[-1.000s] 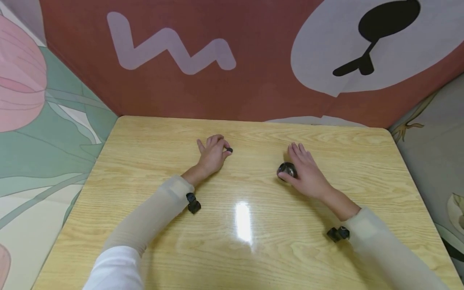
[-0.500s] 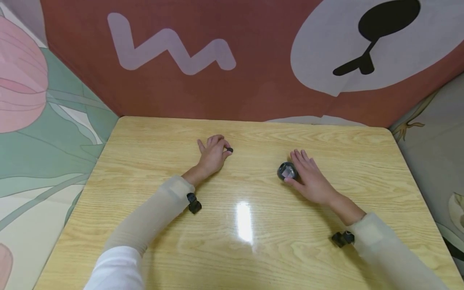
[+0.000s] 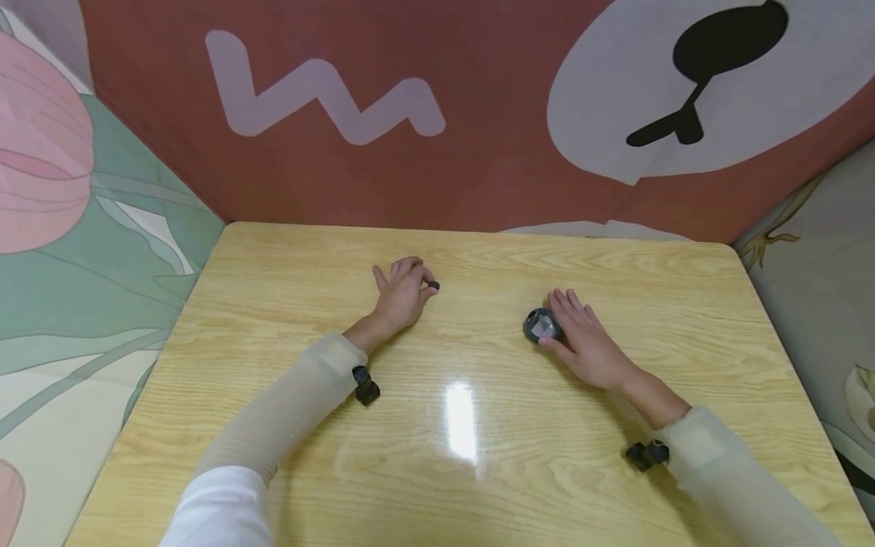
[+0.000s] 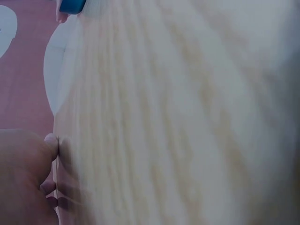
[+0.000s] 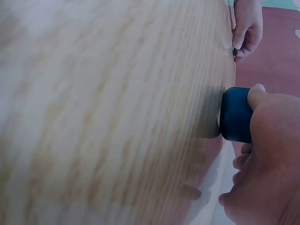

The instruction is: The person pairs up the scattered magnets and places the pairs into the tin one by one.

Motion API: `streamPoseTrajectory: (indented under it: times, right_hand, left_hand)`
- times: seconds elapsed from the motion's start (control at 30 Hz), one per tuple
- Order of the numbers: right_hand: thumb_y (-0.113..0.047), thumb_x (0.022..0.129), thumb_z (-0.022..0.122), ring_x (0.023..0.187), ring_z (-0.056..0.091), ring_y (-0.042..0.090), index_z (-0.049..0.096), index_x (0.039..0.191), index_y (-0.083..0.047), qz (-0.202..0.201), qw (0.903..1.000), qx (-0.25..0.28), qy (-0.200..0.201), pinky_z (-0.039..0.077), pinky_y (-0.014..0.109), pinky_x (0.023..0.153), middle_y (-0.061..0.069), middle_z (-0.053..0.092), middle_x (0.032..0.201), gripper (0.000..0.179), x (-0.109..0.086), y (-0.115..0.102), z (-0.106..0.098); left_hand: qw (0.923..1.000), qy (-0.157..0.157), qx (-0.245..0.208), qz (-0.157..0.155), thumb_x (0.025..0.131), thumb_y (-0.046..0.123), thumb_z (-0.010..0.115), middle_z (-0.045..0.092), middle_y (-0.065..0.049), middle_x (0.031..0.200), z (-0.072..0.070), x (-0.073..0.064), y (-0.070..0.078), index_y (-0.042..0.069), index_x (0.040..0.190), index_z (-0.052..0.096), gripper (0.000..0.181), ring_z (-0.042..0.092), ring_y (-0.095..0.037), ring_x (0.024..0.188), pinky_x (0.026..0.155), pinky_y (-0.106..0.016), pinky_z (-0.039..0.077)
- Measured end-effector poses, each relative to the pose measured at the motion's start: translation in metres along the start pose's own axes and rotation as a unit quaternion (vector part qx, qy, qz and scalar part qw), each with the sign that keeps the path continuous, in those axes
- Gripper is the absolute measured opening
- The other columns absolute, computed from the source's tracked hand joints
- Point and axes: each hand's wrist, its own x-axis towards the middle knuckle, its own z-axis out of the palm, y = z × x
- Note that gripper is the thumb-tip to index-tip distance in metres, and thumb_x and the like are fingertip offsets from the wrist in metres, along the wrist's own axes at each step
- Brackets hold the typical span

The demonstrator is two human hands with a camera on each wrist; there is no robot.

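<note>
My left hand rests low over the left half of the table, pinching a small black piece between thumb and forefinger. In the right wrist view the same black piece shows at those fingertips; its kind is too small to make out. A short, round, dark blue cylinder stands on the table by my right hand. From above, this cylinder has a shiny top with a pale reflection. The right fingers extend straight along its far right side, with the thumb at its near edge.
The wood-grain table has rounded far corners and a bright light reflection near its middle. A red patterned wall stands right behind it, with printed walls at both sides. Black wrist cameras hang beside the sleeves.
My right hand has drawn back slightly toward me and to the right, its thumb sliding from the cylinder's top to its edge. The left hand keeps its place with the black piece.
</note>
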Motion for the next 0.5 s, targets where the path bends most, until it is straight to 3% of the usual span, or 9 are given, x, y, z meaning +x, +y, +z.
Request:
streamPoseTrajectory:
  times: [0.2,0.37,0.5]
  right_hand:
    - [-0.032,0.106,0.057,0.153,0.004,0.044,0.015,0.159,0.006,-0.003,1.0000,0.002,-0.001,0.008,0.064,0.120,0.029,0.012,0.165,0.078,0.0008,0.0010,0.0005]
    - [-0.031,0.105,0.057,0.153,0.005,0.045,0.015,0.159,0.007,-0.005,1.0000,0.002,0.000,0.010,0.063,0.120,0.030,0.013,0.165,0.078,0.0009,0.0016,0.0006]
    - [-0.032,0.106,0.057,0.153,0.005,0.045,0.015,0.159,0.007,-0.002,1.0000,0.006,-0.003,0.010,0.062,0.120,0.029,0.012,0.165,0.078,0.0007,0.0012,0.0002]
  left_hand:
    - [0.9999,0.009,-0.014,0.000,0.102,0.030,0.063,0.046,-0.011,0.150,-0.0009,-0.0002,-0.0012,0.012,0.109,0.064,0.019,0.032,-0.033,0.144,0.113,-0.074,-0.007]
    - [0.9993,0.029,-0.017,0.018,0.100,0.029,0.066,0.049,-0.010,0.149,-0.0041,0.0025,-0.0002,0.011,0.108,0.065,0.019,0.035,-0.034,0.142,0.115,-0.072,-0.004]
    - [0.9977,0.045,-0.024,0.046,0.099,0.026,0.068,0.055,-0.013,0.141,-0.0070,0.0040,0.0035,0.007,0.110,0.066,0.022,0.042,-0.032,0.135,0.119,-0.057,0.018]
